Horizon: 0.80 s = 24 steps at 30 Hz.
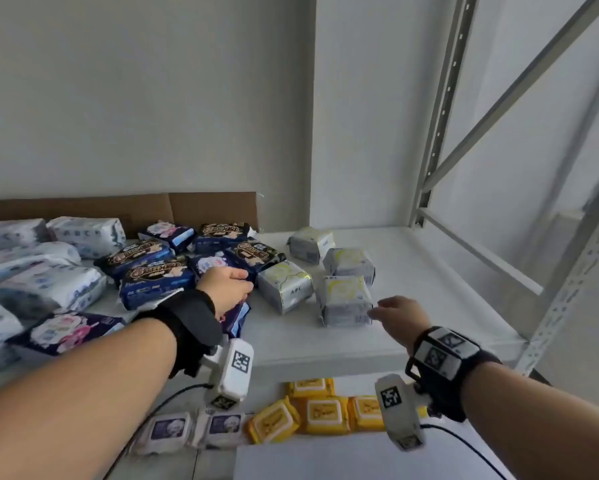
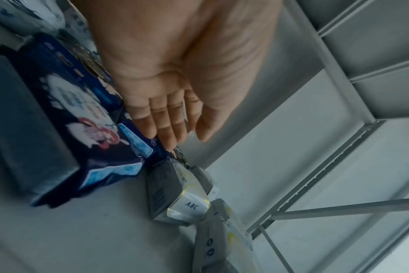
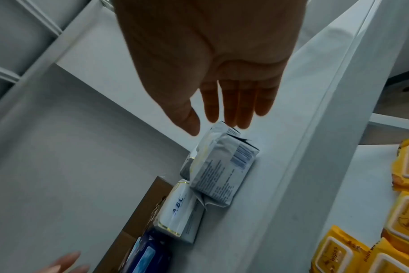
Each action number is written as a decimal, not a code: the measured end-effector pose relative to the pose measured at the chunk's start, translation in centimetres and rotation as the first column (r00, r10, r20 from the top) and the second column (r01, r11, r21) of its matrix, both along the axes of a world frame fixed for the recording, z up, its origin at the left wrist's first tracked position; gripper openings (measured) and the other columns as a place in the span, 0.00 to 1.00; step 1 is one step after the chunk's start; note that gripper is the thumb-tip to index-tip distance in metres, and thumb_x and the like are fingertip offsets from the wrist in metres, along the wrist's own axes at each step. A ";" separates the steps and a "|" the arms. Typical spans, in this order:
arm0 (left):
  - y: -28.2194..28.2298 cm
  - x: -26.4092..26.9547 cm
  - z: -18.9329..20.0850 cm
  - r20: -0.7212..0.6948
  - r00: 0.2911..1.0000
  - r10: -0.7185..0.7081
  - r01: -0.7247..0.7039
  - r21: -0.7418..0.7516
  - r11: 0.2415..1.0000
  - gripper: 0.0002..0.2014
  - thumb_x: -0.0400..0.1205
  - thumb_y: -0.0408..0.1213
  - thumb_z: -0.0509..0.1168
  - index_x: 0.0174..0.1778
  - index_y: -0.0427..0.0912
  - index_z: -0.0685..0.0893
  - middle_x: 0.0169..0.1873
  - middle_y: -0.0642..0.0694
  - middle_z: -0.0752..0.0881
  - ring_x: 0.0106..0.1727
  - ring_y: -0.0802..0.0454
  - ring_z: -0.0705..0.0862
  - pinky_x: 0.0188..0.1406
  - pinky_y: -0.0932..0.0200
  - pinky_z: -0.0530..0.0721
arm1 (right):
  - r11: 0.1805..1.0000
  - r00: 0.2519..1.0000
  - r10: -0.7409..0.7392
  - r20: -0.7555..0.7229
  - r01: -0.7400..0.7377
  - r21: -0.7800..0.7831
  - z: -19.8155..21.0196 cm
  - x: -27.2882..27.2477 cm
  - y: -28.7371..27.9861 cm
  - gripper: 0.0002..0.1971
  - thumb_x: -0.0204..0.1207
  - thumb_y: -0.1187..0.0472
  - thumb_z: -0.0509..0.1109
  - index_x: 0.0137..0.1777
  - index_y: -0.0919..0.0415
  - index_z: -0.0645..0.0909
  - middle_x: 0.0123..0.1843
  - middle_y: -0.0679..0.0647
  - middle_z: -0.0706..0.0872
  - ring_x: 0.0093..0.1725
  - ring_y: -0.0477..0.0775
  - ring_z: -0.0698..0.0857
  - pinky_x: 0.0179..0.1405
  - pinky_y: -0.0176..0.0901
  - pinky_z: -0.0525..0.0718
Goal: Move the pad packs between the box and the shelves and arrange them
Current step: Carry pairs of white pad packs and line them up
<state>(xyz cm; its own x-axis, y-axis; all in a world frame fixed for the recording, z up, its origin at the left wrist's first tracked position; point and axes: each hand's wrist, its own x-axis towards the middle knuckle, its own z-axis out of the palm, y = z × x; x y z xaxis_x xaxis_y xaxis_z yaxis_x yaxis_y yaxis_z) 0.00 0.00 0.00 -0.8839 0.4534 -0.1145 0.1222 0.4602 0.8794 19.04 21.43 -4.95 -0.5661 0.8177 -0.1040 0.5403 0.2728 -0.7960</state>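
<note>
"ABC" on silver pad pack [image 1: 284, 286]

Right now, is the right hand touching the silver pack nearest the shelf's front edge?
Cannot tell. In the head view the right hand reaches the silver pack's edge; the right wrist view shows fingertips right at it, with neither contact nor gap plain.

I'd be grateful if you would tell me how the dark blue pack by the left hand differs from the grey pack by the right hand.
The dark blue pack carries a pink and white picture, while the grey pack is pale with yellow trim. The dark blue pack looks wider and flatter; the grey pack is more block-shaped. The left hand lies on the dark blue pack with straight fingers; the right hand only reaches the grey pack's edge, fingers straight. Both lie on the white shelf.
</note>
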 end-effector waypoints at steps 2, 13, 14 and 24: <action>1.4 -1.3 -0.4 -0.064 0.996 -0.059 0.055 -0.062 0.997 0.15 0.83 0.32 0.61 0.66 0.39 0.81 0.53 0.39 0.85 0.54 0.43 0.84 0.50 0.58 0.80 | 0.998 0.998 -0.045 0.040 0.046 -0.036 -0.2 -1.3 0.6 0.29 0.70 0.51 0.74 0.69 0.63 0.77 0.62 0.59 0.84 0.60 0.58 0.82 0.53 0.43 0.76; 8.3 -4.6 -3.0 -0.220 0.947 -0.233 0.153 -0.330 0.932 0.22 0.87 0.38 0.53 0.78 0.42 0.68 0.77 0.41 0.71 0.76 0.41 0.70 0.73 0.55 0.68 | 0.987 0.967 -0.083 0.241 0.112 -0.111 -1.3 -6.5 2.7 0.29 0.63 0.29 0.70 0.32 0.58 0.74 0.27 0.51 0.77 0.27 0.49 0.77 0.23 0.40 0.68; 8.6 -4.7 -3.3 -0.207 0.948 -0.243 0.163 -0.343 0.925 0.23 0.87 0.40 0.54 0.79 0.41 0.67 0.77 0.40 0.70 0.76 0.40 0.70 0.73 0.54 0.68 | 0.987 0.964 -0.077 0.254 0.110 -0.121 -1.7 -6.7 2.7 0.30 0.62 0.28 0.70 0.32 0.58 0.74 0.29 0.52 0.78 0.29 0.49 0.78 0.24 0.41 0.69; 10.0 -5.8 -3.2 -0.076 0.943 -0.324 0.205 -0.634 0.745 0.50 0.65 0.62 0.75 0.75 0.34 0.66 0.69 0.39 0.76 0.64 0.42 0.78 0.52 0.58 0.74 | 0.968 0.972 -0.019 0.233 0.076 -0.238 -2.1 -6.1 3.1 0.27 0.52 0.40 0.84 0.45 0.56 0.84 0.40 0.53 0.88 0.32 0.49 0.84 0.21 0.35 0.75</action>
<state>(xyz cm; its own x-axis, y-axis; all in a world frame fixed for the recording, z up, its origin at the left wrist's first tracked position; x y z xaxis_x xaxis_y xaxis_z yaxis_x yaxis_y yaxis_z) -5.78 10.04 -3.15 -0.7707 0.5574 -0.3088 0.4398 0.8159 0.3752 12.89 24.56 -7.03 -0.4650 0.7767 -0.4248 0.7220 0.0550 -0.6897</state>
